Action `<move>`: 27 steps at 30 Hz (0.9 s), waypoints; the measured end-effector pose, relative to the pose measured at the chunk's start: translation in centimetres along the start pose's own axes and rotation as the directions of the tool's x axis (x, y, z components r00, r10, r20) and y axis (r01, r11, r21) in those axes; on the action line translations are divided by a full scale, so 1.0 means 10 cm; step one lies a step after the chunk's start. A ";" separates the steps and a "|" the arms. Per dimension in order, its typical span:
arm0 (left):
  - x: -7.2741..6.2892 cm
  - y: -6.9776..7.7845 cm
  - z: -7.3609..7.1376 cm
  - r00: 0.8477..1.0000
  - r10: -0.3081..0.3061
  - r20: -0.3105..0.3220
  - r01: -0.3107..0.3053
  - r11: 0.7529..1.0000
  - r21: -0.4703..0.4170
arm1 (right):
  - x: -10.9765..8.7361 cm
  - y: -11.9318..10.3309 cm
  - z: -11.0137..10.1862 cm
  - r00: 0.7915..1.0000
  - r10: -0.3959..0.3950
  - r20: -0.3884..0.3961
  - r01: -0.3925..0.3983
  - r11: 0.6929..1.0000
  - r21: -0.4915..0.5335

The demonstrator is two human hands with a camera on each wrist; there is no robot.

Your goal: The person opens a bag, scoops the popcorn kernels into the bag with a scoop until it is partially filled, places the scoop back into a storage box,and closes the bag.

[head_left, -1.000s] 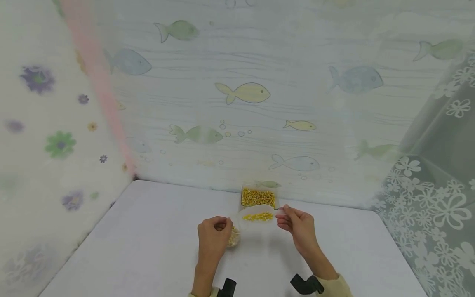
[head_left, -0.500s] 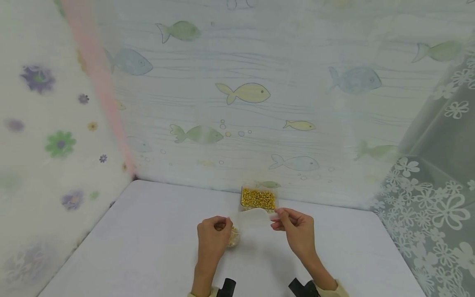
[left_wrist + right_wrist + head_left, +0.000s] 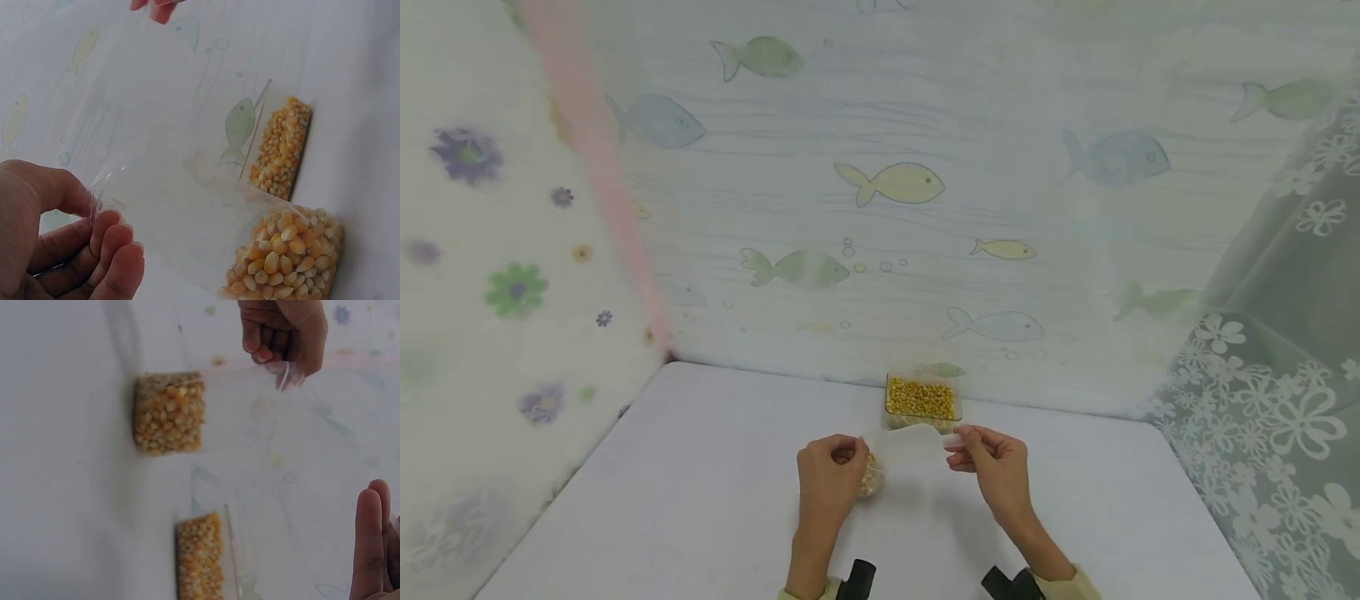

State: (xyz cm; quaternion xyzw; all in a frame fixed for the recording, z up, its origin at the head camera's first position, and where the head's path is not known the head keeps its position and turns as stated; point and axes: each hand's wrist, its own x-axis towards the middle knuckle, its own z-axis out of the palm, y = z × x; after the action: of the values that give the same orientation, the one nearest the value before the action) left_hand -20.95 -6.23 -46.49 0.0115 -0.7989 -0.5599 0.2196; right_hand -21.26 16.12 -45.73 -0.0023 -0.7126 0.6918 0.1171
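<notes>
A clear plastic bag (image 3: pixel 162 187) stands on the table, with corn kernels (image 3: pixel 284 256) filling its bottom. Its upper edge is pinched by my left hand (image 3: pixel 831 477), left of centre in the head view. Opposite, my right hand (image 3: pixel 1002 471) pinches the handle of a white scoop (image 3: pixel 916 435). The scoop reaches leftward toward the bag's mouth, tilted, with no kernels showing on it. Only the fingertips of the right hand (image 3: pixel 156 9) show in the left wrist view. The right wrist view shows the left hand (image 3: pixel 287 331) at the bag's top.
Behind the hands, a clear box (image 3: pixel 958 407) holding more corn kernels (image 3: pixel 920 397) stands near the back edge of the white table (image 3: pixel 722 467). A fish-patterned curtain (image 3: pixel 895 250) hangs just behind the table. Floral sheets flank it on both sides.
The right hand has moved slightly left and turned the scoop over from level to tilted. The kernels on it a second ago no longer show there. The left hand has stayed almost still.
</notes>
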 end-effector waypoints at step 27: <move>-0.01 0.04 -0.02 0.998 -0.051 0.026 0.050 0.999 0.012 | 0.70 0.50 -0.14 0.949 -0.195 -0.247 0.172 0.979 -0.109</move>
State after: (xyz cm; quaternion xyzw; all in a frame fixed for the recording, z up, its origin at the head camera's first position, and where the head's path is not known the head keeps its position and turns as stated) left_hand -20.66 -6.25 -46.08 0.0255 -0.8042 -0.5610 0.1949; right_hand -28.57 18.88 -49.47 -0.0306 -0.7178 0.6402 0.2719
